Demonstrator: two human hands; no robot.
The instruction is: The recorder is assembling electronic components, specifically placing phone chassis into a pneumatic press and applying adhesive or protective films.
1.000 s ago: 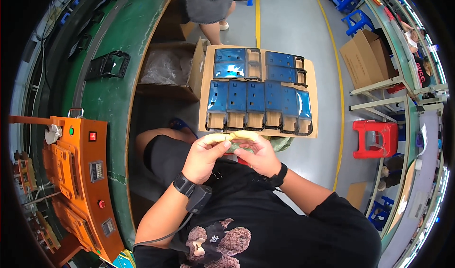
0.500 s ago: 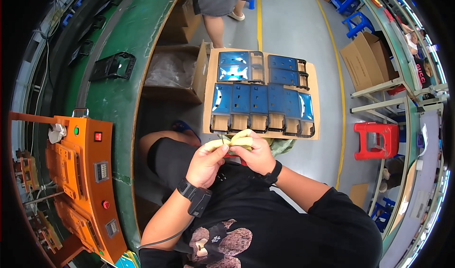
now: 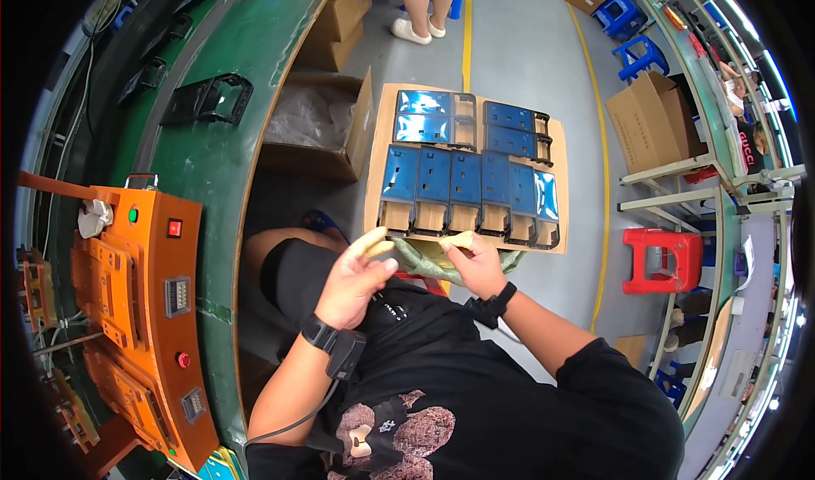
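Note:
My left hand (image 3: 352, 280) is raised short of the cardboard sheet, its fingers apart and nothing seen in them. Yellow covers like finger cots (image 3: 371, 244) sit on its fingers. To its right, my right hand (image 3: 477, 268) has its thumb and fingers drawn together, with yellow (image 3: 458, 241) at the tips; whether anything is pinched there is too small to tell. Beyond both hands, several black plastic frames with glossy blue film-like panels (image 3: 465, 174) lie in two rows on the cardboard sheet (image 3: 552, 132). A crumpled green bag (image 3: 422, 262) shows below the sheet's near edge.
On the left, an orange machine (image 3: 191, 327) with buttons stands by a green bench (image 3: 216, 251), which carries another black frame (image 3: 206, 100). An open carton (image 3: 361, 128) holds clear plastic. A red stool (image 3: 662, 259) stands right. Another person's legs (image 3: 416, 5) are at the top.
My hands, which were touching at the fingertips, have come apart, the left opening and the right moving rightward. The other person has stepped further away. The view has shifted slightly.

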